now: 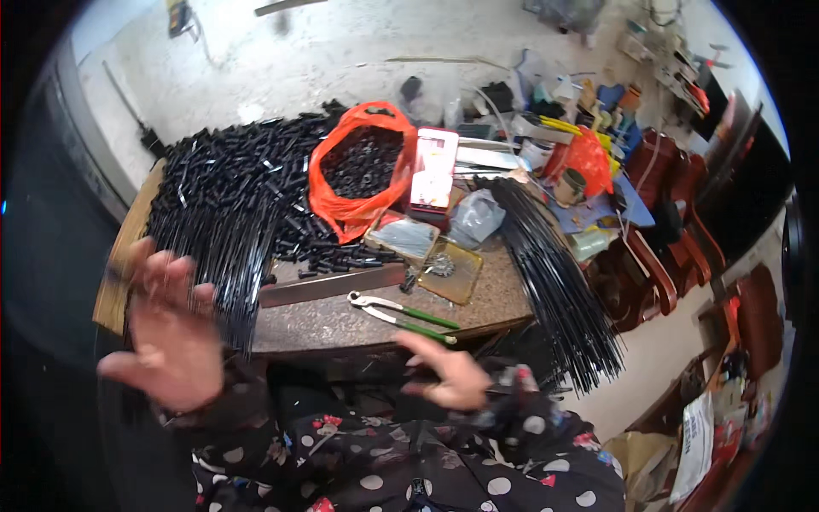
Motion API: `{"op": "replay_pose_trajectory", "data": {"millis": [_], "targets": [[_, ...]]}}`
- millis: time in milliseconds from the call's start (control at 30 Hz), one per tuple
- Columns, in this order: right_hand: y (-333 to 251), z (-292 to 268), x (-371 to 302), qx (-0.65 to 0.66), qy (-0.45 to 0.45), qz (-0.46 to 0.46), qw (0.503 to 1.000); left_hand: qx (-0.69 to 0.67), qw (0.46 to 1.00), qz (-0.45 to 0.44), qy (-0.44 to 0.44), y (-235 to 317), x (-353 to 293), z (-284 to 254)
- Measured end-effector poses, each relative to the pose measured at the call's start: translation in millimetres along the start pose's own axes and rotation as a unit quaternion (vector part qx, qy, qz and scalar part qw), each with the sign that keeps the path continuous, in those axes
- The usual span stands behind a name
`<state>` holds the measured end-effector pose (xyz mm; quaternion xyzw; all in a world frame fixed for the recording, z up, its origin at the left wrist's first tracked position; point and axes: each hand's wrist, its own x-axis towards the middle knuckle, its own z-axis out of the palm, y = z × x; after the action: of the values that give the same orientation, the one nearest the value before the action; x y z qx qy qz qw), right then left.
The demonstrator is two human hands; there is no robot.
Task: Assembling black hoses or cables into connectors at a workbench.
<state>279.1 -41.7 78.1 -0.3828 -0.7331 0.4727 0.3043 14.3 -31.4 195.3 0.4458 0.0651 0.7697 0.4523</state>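
My left hand (175,341) is raised over the near left corner of the table, palm showing and fingers spread, slightly blurred, with nothing in it. Behind its fingers lies a sheaf of thin black rods (230,256), ends toward me. Just off the front edge hovers my right hand (452,373), index finger stretched out and the others loosely bent; no object shows in it. Nearest to that hand are green-handled pincers (401,314) on the tabletop. A flat metal bar (333,284) lies left of the pincers. Short black cylindrical parts (239,162) are heaped behind the left rods.
An orange plastic bag (341,207) holds small dark parts. A lit phone (433,169) stands beside it. Small boxes include a yellowish tray (461,277). Another bundle of black rods (563,290) overhangs the right edge. Reddish-brown chairs (657,179) stand at the right.
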Motion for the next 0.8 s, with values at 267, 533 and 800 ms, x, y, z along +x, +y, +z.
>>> {"op": "replay_pose_trajectory", "data": {"millis": [267, 533, 800], "targets": [[83.5, -204.7, -60.0, -0.478, 0.422, 0.118, 0.761, 0.292, 0.846, -0.415, -0.161, -38.3, -52.1, -78.2], [183.8, -217.6, -68.5, -0.371, 0.262, 0.233, 0.86, 0.545, 0.784, -0.101, -0.278, -157.4, -70.7, -78.6], [165.1, -208.9, -59.1, -0.38, 0.251, 0.241, 0.857, 0.761, 0.55, -0.164, -0.302, -282.1, -63.1, -75.7]]}}
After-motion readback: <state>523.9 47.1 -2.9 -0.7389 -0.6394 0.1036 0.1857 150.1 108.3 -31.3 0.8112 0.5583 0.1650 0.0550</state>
